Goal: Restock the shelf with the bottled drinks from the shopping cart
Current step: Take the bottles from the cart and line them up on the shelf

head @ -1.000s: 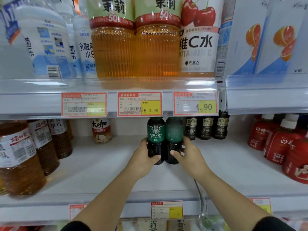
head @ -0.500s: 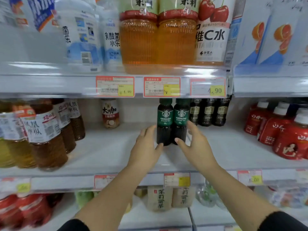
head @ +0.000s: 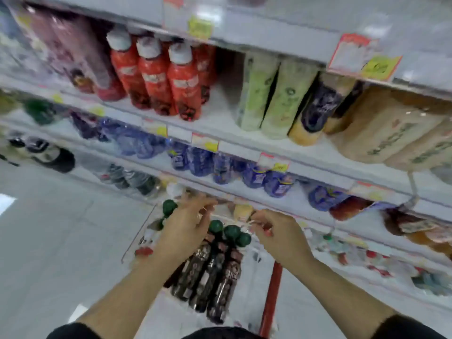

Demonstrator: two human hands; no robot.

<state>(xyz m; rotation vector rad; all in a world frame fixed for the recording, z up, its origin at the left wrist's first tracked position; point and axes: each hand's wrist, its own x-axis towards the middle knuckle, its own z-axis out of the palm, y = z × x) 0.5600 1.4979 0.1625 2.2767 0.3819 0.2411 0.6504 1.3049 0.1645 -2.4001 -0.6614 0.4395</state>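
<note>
Down in the shopping cart [head: 136, 237] lie the bottled drinks [head: 215, 267]. They are dark bottles with dark green caps [head: 231, 232]. They lie side by side on their sides. Their caps point at the shelf [head: 244, 149]. One more green cap [head: 169, 207] shows near the far left edge of the cart. A red bar [head: 271, 289] of the cart runs just beside the bottles, on their right.

Both hands hang over the cart. The left hand [head: 186, 231] is over the green caps, near the far end of the bottles. Its fingers are spread and a little bent, and its grip is loose with nothing in it. The right hand [head: 281, 238] is just beside the caps, on their right. Its fingers are bent, but the picture is very blurry there. I cannot tell if its grip is loose or tight.

Past the cart the shelf has many rows. Red bottles [head: 156, 74] with white caps stand on a high row. Pale green drinks [head: 269, 101] stand to their right on that row. Blue bottles [head: 220, 165] fill the row below. Price tags [head: 204, 143] in red and yellow stick to the front edges of the shelf. A pale floor [head: 49, 228] shows on the left.
</note>
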